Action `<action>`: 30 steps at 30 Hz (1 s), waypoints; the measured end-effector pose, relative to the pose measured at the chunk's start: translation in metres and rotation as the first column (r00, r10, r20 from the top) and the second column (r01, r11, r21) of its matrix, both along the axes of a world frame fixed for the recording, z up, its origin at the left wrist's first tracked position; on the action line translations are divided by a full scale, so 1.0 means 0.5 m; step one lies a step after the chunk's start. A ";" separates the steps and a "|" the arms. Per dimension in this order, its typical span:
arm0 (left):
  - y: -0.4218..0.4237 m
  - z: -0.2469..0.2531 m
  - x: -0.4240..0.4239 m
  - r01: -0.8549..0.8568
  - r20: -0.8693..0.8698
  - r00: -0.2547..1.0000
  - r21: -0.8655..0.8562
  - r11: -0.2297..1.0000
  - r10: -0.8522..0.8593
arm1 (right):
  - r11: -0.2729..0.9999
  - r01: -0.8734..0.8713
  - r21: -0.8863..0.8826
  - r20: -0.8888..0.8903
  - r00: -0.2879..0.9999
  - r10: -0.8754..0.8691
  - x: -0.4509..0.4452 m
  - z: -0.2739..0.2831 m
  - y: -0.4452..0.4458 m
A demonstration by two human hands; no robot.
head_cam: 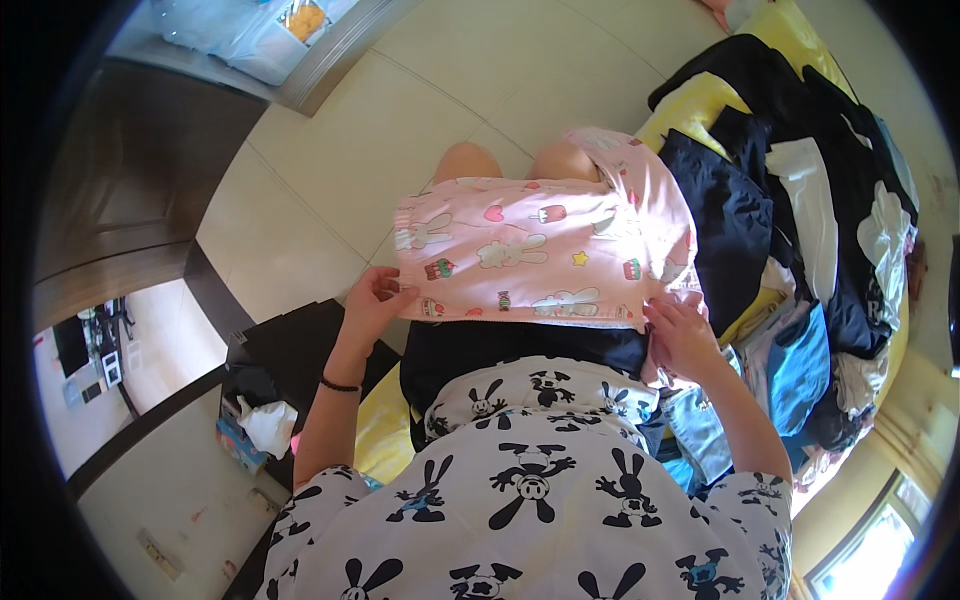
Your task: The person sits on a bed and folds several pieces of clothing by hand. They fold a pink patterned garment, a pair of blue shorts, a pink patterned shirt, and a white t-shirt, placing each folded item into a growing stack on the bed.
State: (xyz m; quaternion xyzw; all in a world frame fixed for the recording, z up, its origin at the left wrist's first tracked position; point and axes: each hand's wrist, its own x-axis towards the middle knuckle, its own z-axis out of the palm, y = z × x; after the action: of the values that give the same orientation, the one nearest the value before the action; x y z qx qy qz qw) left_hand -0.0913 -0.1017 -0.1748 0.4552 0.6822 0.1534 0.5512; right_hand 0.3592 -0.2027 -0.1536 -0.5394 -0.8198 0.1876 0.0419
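A pink printed garment (517, 251) with rabbits, hearts and cupcakes lies spread across my lap and knees. One edge, gathered like an elastic band, is at its left end. My left hand (379, 300) pinches the near left corner between thumb and fingers. At the near right edge, my right hand (681, 330) has its fingers on the cloth, with more pink fabric bunched below and beside it. Part of the garment drapes over my right knee, where bright sunlight falls on it.
To my right, a yellow-covered bed (776, 37) carries a heap of clothes, including dark trousers (720, 217), a white garment (806, 217) and a blue cloth (799, 367). On my left are a dark bedside cabinet (300, 345) and a tissue pack (268, 426). Tiled floor (420, 97) lies ahead.
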 end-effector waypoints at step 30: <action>0.198 -0.217 0.077 -0.320 -0.004 0.946 0.152 0.935 0.324 | 0.994 -0.099 0.038 -0.259 0.960 0.105 -0.196 -0.045 0.243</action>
State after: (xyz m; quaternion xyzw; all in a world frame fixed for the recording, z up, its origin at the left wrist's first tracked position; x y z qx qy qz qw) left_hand -0.0526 -0.0029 -0.2831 0.3795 0.7419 0.2856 0.4733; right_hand 0.2611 -0.0811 -0.1760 -0.4665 -0.8362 0.2486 0.1459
